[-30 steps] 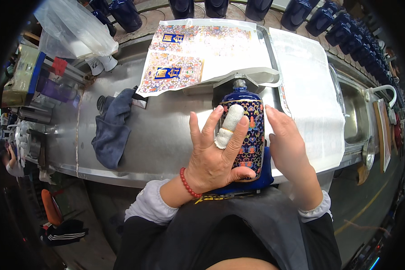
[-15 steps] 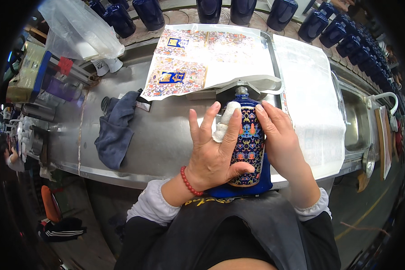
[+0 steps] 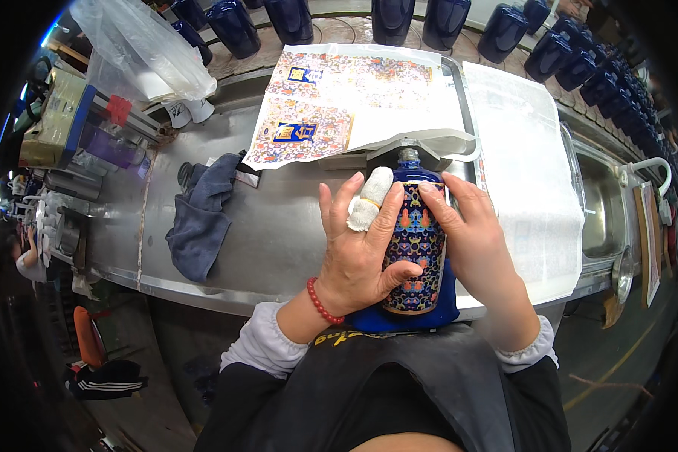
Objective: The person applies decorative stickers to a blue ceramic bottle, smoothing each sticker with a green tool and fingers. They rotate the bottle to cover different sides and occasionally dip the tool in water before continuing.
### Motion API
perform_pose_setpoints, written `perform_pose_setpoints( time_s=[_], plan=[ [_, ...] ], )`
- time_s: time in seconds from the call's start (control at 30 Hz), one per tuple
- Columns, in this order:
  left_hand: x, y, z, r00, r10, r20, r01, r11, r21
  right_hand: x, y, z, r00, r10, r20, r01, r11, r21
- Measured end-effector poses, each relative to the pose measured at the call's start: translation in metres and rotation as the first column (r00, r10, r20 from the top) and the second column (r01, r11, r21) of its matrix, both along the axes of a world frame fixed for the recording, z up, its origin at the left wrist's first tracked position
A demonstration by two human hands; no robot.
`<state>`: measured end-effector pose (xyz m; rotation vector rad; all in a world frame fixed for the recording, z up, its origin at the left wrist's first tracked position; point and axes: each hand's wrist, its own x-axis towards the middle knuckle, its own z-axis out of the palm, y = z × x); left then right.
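Note:
A dark blue bottle wrapped in a colourful floral pattern lies on a blue pad near my body, its bare neck pointing away from me. My left hand rests along its left side with the fingers spread; the thumb lies across the lower part. A white cloth finger cover sits on one of its fingers, held by a yellowish band. From the right, my right hand reaches over the bottle's upper edge. Its fingers are stretched out, with fingertips on the pattern near the shoulder. The bottle's right side is partly hidden by that hand.
Printed decal sheets and white paper lie on the metal bench. A crumpled grey-blue cloth is at left, a sink at right. Several blue bottles line the far side. Clear plastic hangs at upper left.
The view has shifted slightly, so the bench appears farther right. A fingertip of my right hand has moved inward on the bottle's upper face. My left hand stays spread beside it.

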<state>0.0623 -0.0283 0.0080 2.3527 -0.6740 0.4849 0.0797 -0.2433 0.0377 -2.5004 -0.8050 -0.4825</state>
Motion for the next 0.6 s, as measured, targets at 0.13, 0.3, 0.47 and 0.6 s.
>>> perform_pose_setpoints(
  time_s=[0.13, 0.3, 0.47, 0.6],
  plan=[
    [0.0003, -0.0008, 0.0013, 1.0, 0.001, 0.007, -0.001, 1.0, 0.028, 0.0003, 0.003, 0.0042, 1.0, -0.014, -0.005, 0.014, 1.0, -0.012],
    [0.0006, -0.0005, 0.0011, 1.0, 0.004, 0.027, -0.004, 1.0, 0.027, -0.0003, 0.0056, 0.0094, 1.0, -0.015, -0.019, 0.015, 1.0, -0.021],
    [0.0022, -0.0001, 0.0006, 1.0, 0.001, 0.021, -0.001, 1.0, -0.017, 0.0011, 0.0038, 0.0076, 1.0, -0.01, -0.014, 0.009, 0.999, -0.031],
    [0.0083, 0.0012, 0.0026, 1.0, -0.009, 0.016, 0.01, 0.999, -0.038, 0.0011, 0.0013, 0.0019, 1.0, -0.001, -0.031, 0.003, 0.998, 0.059]
  ],
)
